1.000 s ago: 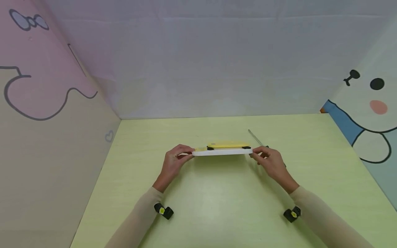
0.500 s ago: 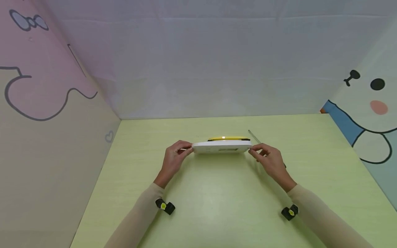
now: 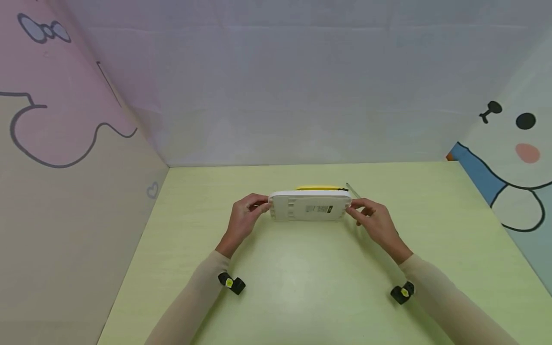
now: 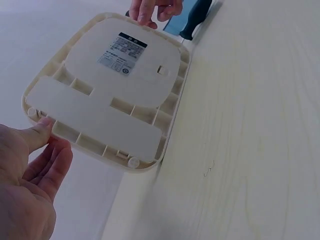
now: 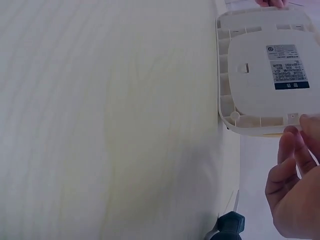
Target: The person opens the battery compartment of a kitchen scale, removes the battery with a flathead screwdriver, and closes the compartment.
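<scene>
Well, at the left of my head view the left hand (image 3: 242, 219) pinches the left end of a white device (image 3: 299, 212), thumb and fingertips parted only by its rim. I see the device tilted up toward the far edge of the worktop (image 3: 293, 278), about midway between the two far corners, underside facing the camera; whether its lower edge touches the surface I can't tell. My left wrist view adds what the head camera leaves small: hollow ribbed pockets, a round foot (image 4: 133, 162) and a printed label (image 4: 123, 54). Head-on I get the yellow plate (image 3: 318, 187) behind the upper edge; the right wrist catches just a sliver. The right hand (image 3: 376, 224) grasps the right end between thumb and fingertips. Beyond it lies a screwdriver (image 3: 352, 190), mainly shaft from the head, while both wrist views show its dark handle (image 5: 231, 224).
</scene>
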